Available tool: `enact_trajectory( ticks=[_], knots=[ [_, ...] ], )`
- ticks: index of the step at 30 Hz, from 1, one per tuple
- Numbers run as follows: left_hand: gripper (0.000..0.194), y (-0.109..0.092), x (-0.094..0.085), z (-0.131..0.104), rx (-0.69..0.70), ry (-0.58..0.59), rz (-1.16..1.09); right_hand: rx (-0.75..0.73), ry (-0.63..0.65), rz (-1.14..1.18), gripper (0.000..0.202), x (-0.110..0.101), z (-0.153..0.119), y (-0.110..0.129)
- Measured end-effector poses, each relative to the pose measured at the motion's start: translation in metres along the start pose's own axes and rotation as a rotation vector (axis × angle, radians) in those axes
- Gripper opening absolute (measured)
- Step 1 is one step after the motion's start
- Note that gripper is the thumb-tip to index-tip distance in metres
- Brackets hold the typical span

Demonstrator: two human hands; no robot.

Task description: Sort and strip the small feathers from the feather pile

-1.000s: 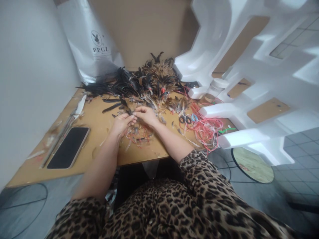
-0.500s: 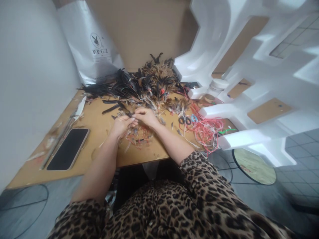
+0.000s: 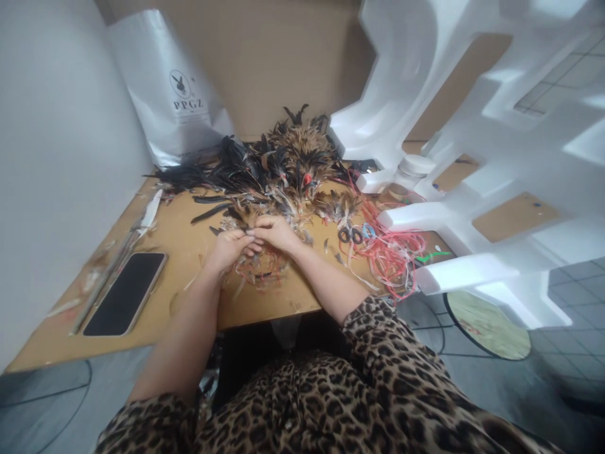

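Over the front middle of the table, my left hand (image 3: 230,249) and my right hand (image 3: 275,233) meet with thumbs and fingers pinched together. Brown and dark feathers (image 3: 244,213) stick up just beyond the joined fingertips, which close on their lower ends. The exact spot between the fingertips is hidden by the fingers. Under the hands lies a loose tangle of red and clear strips (image 3: 258,270) with feather scraps. Behind them spreads a big heap of black and brown feathers (image 3: 269,157). A smaller brown feather bunch (image 3: 338,205) sits right of my hands.
A phone (image 3: 125,294) lies at the left beside a thin rod (image 3: 106,277) and a white feather (image 3: 152,208). Scissors (image 3: 350,235) and red strings (image 3: 394,252) are at the right, near a lidded jar (image 3: 416,167) and large white foam (image 3: 454,271). A silver bag (image 3: 165,94) stands behind.
Both hands stay pinched together, with only a slight shift of the fingers. The dark feather piece at the fingertips shows less now. The whole view has tilted up slightly.
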State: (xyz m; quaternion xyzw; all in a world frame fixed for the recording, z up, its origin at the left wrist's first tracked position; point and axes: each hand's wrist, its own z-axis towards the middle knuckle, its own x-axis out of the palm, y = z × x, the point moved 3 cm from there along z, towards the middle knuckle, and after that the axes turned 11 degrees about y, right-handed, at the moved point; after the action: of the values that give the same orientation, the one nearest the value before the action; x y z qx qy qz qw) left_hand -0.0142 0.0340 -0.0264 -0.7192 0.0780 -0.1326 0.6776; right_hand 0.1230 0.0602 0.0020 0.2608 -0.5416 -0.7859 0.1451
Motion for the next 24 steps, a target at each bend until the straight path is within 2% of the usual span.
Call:
enact_trajectory(
  ticks=[5, 14, 18, 24],
  knots=[
    [0.015, -0.005, 0.005, -0.003, -0.015, -0.039, 0.038, -0.009, -0.106, -0.002, 0.022, 0.002, 0.001, -0.004],
    [0.016, 0.005, 0.001, -0.004, -0.068, -0.091, -0.016, 0.044, -0.27, -0.034, 0.016, 0.008, -0.001, -0.008],
    [0.015, 0.003, 0.002, -0.007, -0.075, -0.057, -0.005, 0.006, -0.286, -0.013, 0.018, 0.01, -0.003, -0.007],
    [0.011, -0.002, 0.006, -0.012, -0.101, -0.101, -0.074, -0.016, -0.244, 0.006, 0.021, 0.013, -0.005, -0.005]
  ],
)
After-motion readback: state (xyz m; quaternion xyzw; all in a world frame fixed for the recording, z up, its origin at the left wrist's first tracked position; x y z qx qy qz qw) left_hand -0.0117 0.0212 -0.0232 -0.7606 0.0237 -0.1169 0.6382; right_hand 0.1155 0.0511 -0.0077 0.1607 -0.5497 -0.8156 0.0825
